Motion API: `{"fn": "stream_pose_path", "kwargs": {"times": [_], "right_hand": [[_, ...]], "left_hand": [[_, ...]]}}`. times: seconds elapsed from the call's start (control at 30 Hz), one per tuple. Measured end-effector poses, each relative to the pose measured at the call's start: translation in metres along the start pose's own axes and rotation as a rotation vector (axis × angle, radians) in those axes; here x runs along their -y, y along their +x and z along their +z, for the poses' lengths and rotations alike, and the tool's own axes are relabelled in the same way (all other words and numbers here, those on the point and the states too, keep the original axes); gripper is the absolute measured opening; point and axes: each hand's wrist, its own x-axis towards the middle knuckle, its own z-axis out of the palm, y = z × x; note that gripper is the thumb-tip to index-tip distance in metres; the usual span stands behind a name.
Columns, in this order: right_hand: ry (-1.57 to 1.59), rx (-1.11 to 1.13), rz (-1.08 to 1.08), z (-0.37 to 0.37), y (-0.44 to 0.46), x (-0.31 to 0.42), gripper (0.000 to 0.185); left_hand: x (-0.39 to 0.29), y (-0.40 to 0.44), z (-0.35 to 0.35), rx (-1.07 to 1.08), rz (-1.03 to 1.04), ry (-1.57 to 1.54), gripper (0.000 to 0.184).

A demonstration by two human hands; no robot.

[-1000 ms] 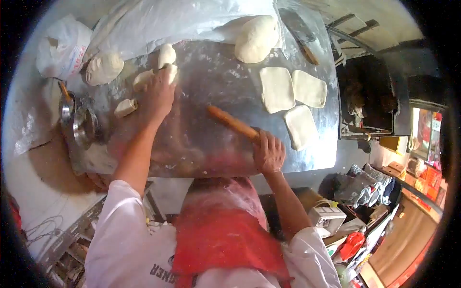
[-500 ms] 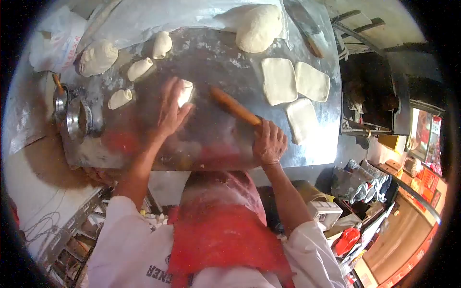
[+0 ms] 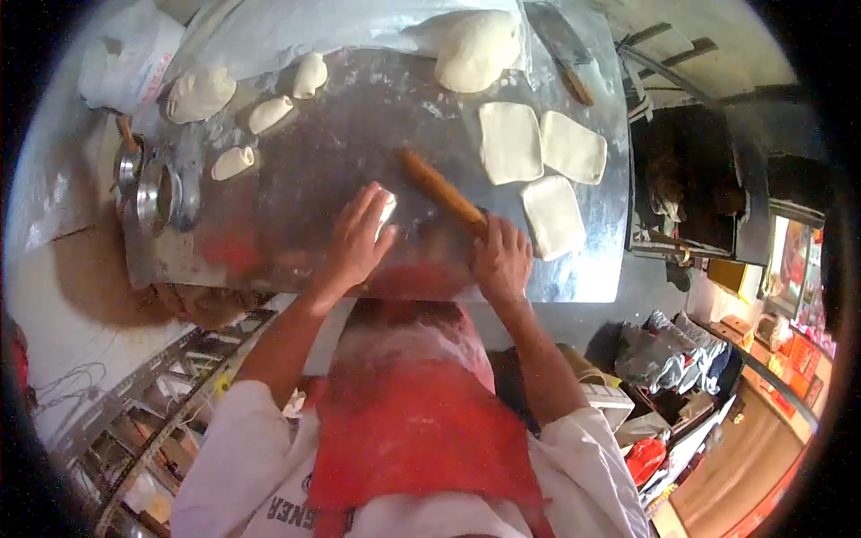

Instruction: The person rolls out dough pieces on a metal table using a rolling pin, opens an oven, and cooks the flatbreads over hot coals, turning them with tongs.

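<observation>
My left hand (image 3: 363,238) lies over a small piece of white dough (image 3: 387,208), fingers stretched out and thumb apart. The fingers hide most of that piece. My right hand (image 3: 502,260) is wrapped round the near end of a wooden rolling pin (image 3: 439,190), which slants up and left over the metal table (image 3: 314,193). Beyond the right hand lie three flat dough sheets (image 3: 511,143), (image 3: 574,148), (image 3: 553,217). To the far left rest three small dough rolls (image 3: 233,163), (image 3: 271,115), (image 3: 310,75).
A large dough lump (image 3: 477,52) sits at the back beside a wooden-handled scraper (image 3: 574,76). Another lump (image 3: 201,95) is at the back left. Metal bowls (image 3: 160,197) stand at the left edge, near a white plastic bag (image 3: 130,63).
My left hand has slid toward me and to the right, along with the dough piece under it. My right hand still holds the rolling pin. The view has shifted slightly.
</observation>
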Motion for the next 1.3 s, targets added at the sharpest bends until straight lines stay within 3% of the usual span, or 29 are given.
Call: {"fn": "stream_pose_path", "kwargs": {"times": [0.1, 0.2, 0.4, 0.47, 0.53, 0.63, 0.73, 0.83, 0.93, 1.07, 1.2, 1.3], "right_hand": [[0.049, -0.008, 0.069, -0.012, -0.009, -0.002, 0.055], [-0.019, -0.05, 0.056, -0.01, -0.017, -0.008, 0.052], [0.091, 0.021, 0.095, -0.036, -0.006, 0.028, 0.048], [0.051, 0.0, 0.01, -0.051, 0.001, 0.045, 0.046], [0.024, -0.02, -0.176, -0.056, 0.019, 0.064, 0.045], [-0.008, -0.012, -0.242, -0.005, 0.049, 0.07, 0.048], [-0.061, -0.021, -0.269, 0.027, 0.055, 0.068, 0.061], [0.0, 0.107, -0.235, 0.012, 0.07, 0.068, 0.079], [-0.005, 0.089, -0.256, 0.004, 0.099, 0.062, 0.083], [-0.036, 0.063, -0.279, 0.016, 0.083, 0.061, 0.081], [-0.114, 0.046, -0.367, 0.011, 0.15, 0.052, 0.079], [0.02, 0.043, -0.536, 0.008, 0.161, 0.042, 0.06]], "left_hand": [[0.002, 0.032, -0.002, 0.096, -0.049, 0.007, 0.062], [0.012, 0.069, 0.013, 0.022, -0.102, 0.122, 0.065], [0.018, 0.07, -0.002, 0.085, -0.159, 0.164, 0.068], [0.033, 0.07, -0.001, -0.196, -0.392, -0.992, 0.074], [0.034, 0.081, -0.045, -0.209, -0.372, -0.912, 0.073], [0.057, 0.099, -0.046, -0.087, -0.025, -0.024, 0.066], [0.054, 0.078, -0.045, 0.061, 0.012, 0.193, 0.064], [0.068, 0.1, -0.034, 0.054, 0.024, 0.176, 0.067], [0.073, 0.122, -0.03, 0.011, -0.009, 0.136, 0.068], [0.076, 0.113, -0.027, 0.111, -0.009, 0.201, 0.069], [0.094, 0.165, -0.013, -0.013, -0.124, 0.146, 0.071], [0.096, 0.181, -0.014, -0.082, -0.069, 0.214, 0.073]]}}
